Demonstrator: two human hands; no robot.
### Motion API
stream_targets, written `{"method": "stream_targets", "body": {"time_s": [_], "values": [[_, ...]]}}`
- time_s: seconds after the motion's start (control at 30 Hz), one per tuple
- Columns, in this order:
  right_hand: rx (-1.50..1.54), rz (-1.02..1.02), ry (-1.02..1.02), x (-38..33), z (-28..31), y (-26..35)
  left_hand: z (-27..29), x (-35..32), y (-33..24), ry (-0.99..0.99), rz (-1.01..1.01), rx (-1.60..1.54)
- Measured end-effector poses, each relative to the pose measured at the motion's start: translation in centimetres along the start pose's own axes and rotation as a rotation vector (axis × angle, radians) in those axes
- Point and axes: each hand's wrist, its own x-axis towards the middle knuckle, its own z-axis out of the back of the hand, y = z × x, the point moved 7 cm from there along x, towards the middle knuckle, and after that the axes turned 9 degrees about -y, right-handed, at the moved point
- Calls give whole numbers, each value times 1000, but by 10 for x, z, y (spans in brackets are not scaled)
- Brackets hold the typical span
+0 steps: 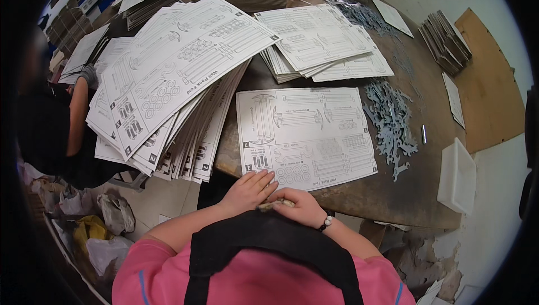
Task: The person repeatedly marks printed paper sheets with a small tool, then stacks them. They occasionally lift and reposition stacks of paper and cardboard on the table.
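A white printed sheet [314, 120] with line drawings of tools lies flat before me, at the table's near edge. My left hand [247, 193] rests at its lower left corner, fingers stretched out and lying together. Beside it, my right hand [297, 207] is closed with the fingers curled around a small brownish thing [272, 205], mostly hidden, whose kind I cannot make out. Right of the sheet is a heap of flat grey metal wrenches [393, 125].
A tall, fanned stack of printed sheets [168, 69] leans at left; a lower stack [325, 41] lies behind. More wrenches [359, 13] spread at the back. A small metal cylinder [424, 134] and white plastic bin [456, 176] are at right. A co-worker's gloved hand [88, 75] is at left.
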Motion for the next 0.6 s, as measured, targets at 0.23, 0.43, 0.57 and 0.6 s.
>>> {"method": "stream_targets", "body": {"time_s": [0.23,0.43,0.57,0.6], "values": [[-89,-23,-322,30,25,-4,-3,-7,3,-16,16,-75],[-16,-88,-491,73,42,-22,2,-2,3,-36,42,-133],[-141,-64,-500,93,33,-22,-2,-4,5,-52,54,-165],[-177,-50,-483,94,30,-14,-2,-5,5,-57,55,-160]]}}
